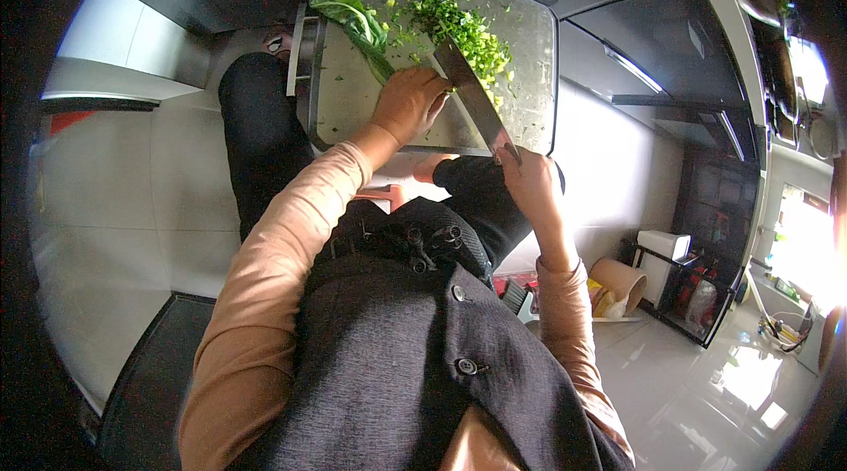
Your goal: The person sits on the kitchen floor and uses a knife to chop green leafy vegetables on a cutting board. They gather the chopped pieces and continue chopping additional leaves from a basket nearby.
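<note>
A rectangular cutting board (341, 107) with a dark rim lies in front of me. My left hand (411, 100) bends its fingers over the lower end of a leafy green vegetable (360, 28), whose leaves stretch to the board's far left corner. In my right hand (529, 173) is the handle of a wide-bladed kitchen knife (473, 94). Its blade slants up and left across the board, close beside my left fingertips. Chopped greens (456, 21) form a heap along the blade's far right side, and small bits are scattered around. What lies beneath my left fingers is mostly hidden.
Dark cabinets (635, 41) stand beyond the board and to the right. Part of an orange plastic stool (390, 194) shows below the board. A brush (516, 296), a cardboard tube (622, 279) and a black rack (681, 319) are on the floor at right. A dark mat (155, 365) lies lower left.
</note>
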### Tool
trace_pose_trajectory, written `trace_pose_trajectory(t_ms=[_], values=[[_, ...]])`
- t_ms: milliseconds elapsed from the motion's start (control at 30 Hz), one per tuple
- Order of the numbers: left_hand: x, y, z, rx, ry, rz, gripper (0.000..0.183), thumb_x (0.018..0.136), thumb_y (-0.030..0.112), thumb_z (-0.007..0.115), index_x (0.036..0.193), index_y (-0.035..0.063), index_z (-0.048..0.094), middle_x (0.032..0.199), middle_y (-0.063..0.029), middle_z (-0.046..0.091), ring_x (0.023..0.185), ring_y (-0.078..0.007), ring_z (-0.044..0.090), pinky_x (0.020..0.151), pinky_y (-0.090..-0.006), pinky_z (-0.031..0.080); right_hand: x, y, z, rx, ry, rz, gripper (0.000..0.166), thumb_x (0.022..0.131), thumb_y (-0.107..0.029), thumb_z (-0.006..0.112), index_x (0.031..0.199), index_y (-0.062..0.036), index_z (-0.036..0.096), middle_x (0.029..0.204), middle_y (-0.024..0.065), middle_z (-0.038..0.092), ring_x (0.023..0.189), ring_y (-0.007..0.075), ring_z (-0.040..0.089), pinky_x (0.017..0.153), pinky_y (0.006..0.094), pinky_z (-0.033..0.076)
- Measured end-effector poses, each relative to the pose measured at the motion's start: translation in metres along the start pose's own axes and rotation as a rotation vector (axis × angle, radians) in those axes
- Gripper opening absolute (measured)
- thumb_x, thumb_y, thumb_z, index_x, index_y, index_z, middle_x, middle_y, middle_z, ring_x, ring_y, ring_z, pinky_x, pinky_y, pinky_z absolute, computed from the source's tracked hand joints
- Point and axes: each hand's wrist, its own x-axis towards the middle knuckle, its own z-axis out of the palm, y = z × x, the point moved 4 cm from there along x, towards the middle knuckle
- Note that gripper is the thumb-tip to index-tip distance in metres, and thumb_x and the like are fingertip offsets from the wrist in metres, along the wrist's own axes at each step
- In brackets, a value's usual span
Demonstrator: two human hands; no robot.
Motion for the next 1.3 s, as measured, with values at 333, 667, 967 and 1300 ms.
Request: trace_pose_trajectory(t_ms=[333,667,967,1300], values=[[0.000,0.001,-0.001,-0.005,-0.044,-0.020,0.013,0.075,0.015,0.064,0.088,0.0097,0.064,0.080,-0.0077,0.056,0.078,-0.0273,0.056,0.071,-0.0397,0.044,0.015,-0.008,0.010,-0.005,-0.058,-0.011,0.029,0.090,-0.026,0.050,0.083,-0.0009,0.064,0.073,0.0248,0.060,0.072,0.0427,0.060,0.063,0.0495,0.048],[0.001,0.004,-0.007,-0.020,-0.033,-0.008,0.016,0.074,0.015,0.065,0.088,0.0084,0.063,0.083,-0.0094,0.057,0.080,-0.0288,0.056,0.073,-0.0405,0.044,0.075,-0.037,0.030,0.024,0.000,-0.128,0.033,0.088,-0.027,0.055,0.079,0.0033,0.063,0.072,0.0275,0.058,0.073,0.0442,0.058,0.064,0.0477,0.046],[-0.003,-0.002,-0.001,-0.042,0.018,-0.022,0.013,0.074,0.016,0.066,0.084,0.0087,0.064,0.079,-0.0086,0.057,0.078,-0.0289,0.056,0.074,-0.0404,0.044,0.035,-0.019,0.018,-0.005,-0.011,-0.065,0.030,0.088,-0.026,0.052,0.080,0.0009,0.064,0.073,0.0254,0.060,0.072,0.0431,0.059,0.065,0.0474,0.047],[-0.003,-0.003,0.003,-0.016,-0.003,-0.027,0.009,0.076,0.015,0.065,0.084,0.0102,0.065,0.079,-0.0081,0.058,0.077,-0.0286,0.056,0.071,-0.0398,0.045,0.015,-0.007,0.007,0.056,-0.007,0.003,0.031,0.089,-0.028,0.052,0.080,-0.0004,0.064,0.072,0.0251,0.060,0.072,0.0428,0.059,0.064,0.0470,0.048]])
